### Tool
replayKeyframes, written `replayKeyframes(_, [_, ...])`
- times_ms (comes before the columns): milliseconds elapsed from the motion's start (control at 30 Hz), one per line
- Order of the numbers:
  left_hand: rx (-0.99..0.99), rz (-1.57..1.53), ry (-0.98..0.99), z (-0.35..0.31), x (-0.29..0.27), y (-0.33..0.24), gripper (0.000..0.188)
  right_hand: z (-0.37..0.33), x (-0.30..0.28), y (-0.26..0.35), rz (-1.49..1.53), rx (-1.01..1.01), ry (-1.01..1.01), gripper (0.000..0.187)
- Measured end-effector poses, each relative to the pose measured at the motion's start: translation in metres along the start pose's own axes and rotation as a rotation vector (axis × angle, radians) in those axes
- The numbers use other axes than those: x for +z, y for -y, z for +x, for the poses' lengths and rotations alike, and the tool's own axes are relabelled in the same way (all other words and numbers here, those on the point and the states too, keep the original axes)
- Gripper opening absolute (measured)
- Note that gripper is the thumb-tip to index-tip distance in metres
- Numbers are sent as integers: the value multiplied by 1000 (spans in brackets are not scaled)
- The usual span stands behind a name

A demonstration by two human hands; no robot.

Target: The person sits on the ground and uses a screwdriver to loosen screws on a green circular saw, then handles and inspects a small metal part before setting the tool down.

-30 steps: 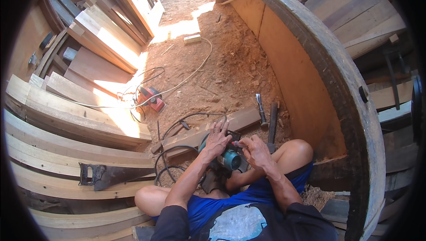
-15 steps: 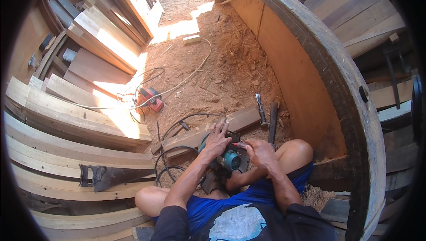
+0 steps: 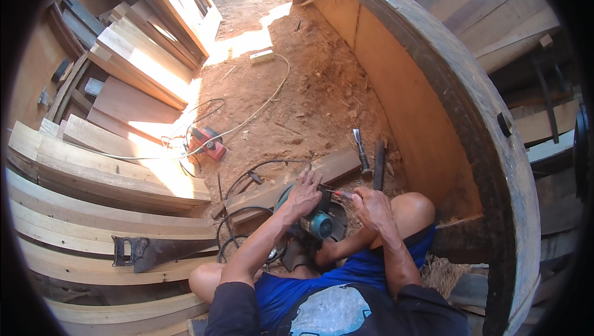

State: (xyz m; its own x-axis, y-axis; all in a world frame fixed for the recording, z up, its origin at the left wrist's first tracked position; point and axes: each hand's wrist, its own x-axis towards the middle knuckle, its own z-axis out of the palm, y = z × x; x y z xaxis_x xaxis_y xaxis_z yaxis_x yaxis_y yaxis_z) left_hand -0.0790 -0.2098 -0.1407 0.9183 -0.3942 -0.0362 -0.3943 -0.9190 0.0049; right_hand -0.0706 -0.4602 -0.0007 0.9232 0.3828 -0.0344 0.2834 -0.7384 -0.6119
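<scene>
A teal corded power tool (image 3: pixel 320 225) rests between my bare legs and feet; its exact kind is partly hidden by my hands. Spread across its upper part, my left hand (image 3: pixel 302 196) grips and steadies it. In my right hand (image 3: pixel 372 208) is a screwdriver (image 3: pixel 344 195) with a red handle. Its thin shaft points left toward a dark part of the tool, near my left fingertips; I cannot tell whether the tip touches. Just ahead, a chisel (image 3: pixel 361 152) and a dark bar (image 3: pixel 379 166) lie by a wooden plank (image 3: pixel 337 169).
Stacked boards line the left, with a handsaw (image 3: pixel 162 253) on them. A red power tool (image 3: pixel 209 143) and a pale extension socket (image 3: pixel 262 56) with cords lie on shavings. To my right stands a large curved wooden piece (image 3: pixel 402 91).
My right hand has moved slightly right with the screwdriver, and more of its shaft shows. My left hand stays on the teal tool. The whole view has shifted a little.
</scene>
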Motion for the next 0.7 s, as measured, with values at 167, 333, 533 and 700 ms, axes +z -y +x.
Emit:
replayKeyframes(167, [-30, -138, 30, -17, -27, -6, 24, -6, 10, -15, -21, -52, 19, 26])
replayKeyframes(333, [-140, -375, -160, -42, -28, 2, 24, -6, 18, -8, -17, -148, 18, 27])
replayKeyframes(533, [-351, -530, -227, -48, -30, 6, 43, -6, 23, -1, 13, -102, 96, 29])
replayKeyframes(700, [-382, -619, -309, -46, -19, 7, 39, -4, 34, -4, -4, -122, 104, 29])
